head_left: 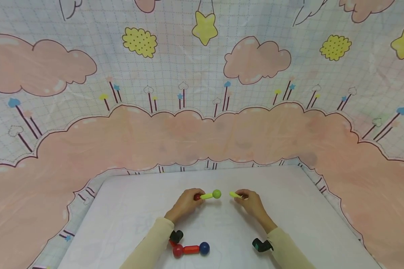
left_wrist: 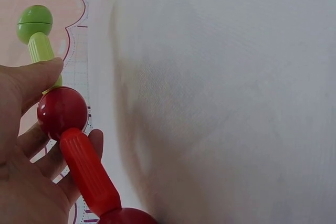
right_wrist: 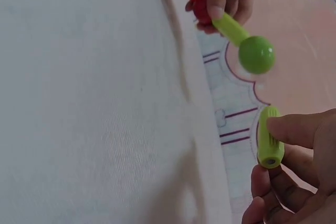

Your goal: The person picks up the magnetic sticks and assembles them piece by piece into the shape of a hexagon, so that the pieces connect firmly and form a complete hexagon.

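Observation:
My left hand (head_left: pixel 186 203) grips a chain of toy balls and rods, its thumb on the yellow-green rod (left_wrist: pixel 43 51) beside a red ball (left_wrist: pixel 62 113). A green ball (head_left: pixel 217 194) forms the chain's end towards the right hand. Beyond the held red ball, a red rod (left_wrist: pixel 89 171) joins another red ball (left_wrist: pixel 127 216); the head view hides these behind the hand. My right hand (head_left: pixel 253 204) pinches a loose yellow-green rod (right_wrist: pixel 270 137) between thumb and fingers, a hole visible in its near end. A small gap separates this rod from the green ball.
Close to the left forearm lies a red rod (head_left: pixel 191 249) joining a red ball (head_left: pixel 178 251) and a blue ball (head_left: pixel 204 248). Another red piece beside them is partly covered by the left wrist camera (head_left: pixel 176 236). A white table (head_left: pixel 222 224) lies below, with a patterned cloth behind.

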A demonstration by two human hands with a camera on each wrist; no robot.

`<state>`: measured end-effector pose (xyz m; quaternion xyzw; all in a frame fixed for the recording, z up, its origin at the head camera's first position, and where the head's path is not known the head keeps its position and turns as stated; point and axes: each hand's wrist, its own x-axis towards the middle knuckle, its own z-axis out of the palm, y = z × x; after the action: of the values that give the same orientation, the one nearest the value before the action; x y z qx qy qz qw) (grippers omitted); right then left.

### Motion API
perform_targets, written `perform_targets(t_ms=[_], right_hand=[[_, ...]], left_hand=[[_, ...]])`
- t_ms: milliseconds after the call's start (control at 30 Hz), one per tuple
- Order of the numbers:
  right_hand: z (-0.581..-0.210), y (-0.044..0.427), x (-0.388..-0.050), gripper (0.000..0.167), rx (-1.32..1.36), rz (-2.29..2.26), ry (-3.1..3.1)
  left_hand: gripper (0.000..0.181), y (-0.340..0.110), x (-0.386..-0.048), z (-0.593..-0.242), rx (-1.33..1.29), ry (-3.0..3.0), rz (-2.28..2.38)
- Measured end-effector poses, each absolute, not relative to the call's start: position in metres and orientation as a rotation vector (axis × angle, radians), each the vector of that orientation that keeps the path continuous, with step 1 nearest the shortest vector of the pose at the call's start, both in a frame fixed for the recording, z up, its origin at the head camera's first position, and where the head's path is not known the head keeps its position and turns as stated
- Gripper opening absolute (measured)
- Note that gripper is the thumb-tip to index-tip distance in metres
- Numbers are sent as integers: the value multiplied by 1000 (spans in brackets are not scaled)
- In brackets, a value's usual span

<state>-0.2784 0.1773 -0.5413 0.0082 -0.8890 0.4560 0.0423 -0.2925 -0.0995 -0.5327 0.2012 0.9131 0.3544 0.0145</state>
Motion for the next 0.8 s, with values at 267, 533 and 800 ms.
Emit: perform_targets(t_ms=[267, 533, 800], right_hand=[[-539, 167, -266, 19, 87, 1418, -2683], [-541, 159, -262, 18, 138, 1418, -2685], [-536, 155, -261, 15, 164, 1417, -2720]], left_hand=[[22, -99, -293, -534, 607, 2826, 1089], [21, -99, -292, -535, 654, 2836, 1080], [19, -95, -291, -536, 670, 2840, 1074]])
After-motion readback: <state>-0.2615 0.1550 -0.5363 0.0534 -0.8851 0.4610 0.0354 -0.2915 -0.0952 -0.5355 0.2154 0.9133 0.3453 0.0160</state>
